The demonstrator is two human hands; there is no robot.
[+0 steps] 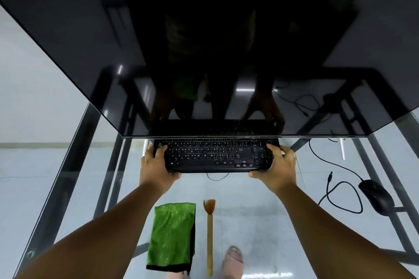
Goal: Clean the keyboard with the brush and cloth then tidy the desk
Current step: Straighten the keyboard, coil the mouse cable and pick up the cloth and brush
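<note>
A black keyboard (pixel 213 155) lies on the glass desk (pixel 260 222), its far edge under the bottom of a big dark monitor (pixel 204 52). My left hand (pixel 156 165) grips the keyboard's left end, thumb under the front edge and fingers curled over the keys. My right hand (pixel 275 165) grips the right end the same way. Nearer to me, a folded green cloth (pixel 171 235) lies flat on the glass. Right beside it lies a wooden-handled brush (pixel 210 233), bristles pointing away from me.
A black mouse (pixel 377 196) sits at the right of the desk with its cable (pixel 335 190) looped across the glass. The desk's metal frame (pixel 74 165) shows through the top. A slippered foot (pixel 233 260) is seen on the pale floor below.
</note>
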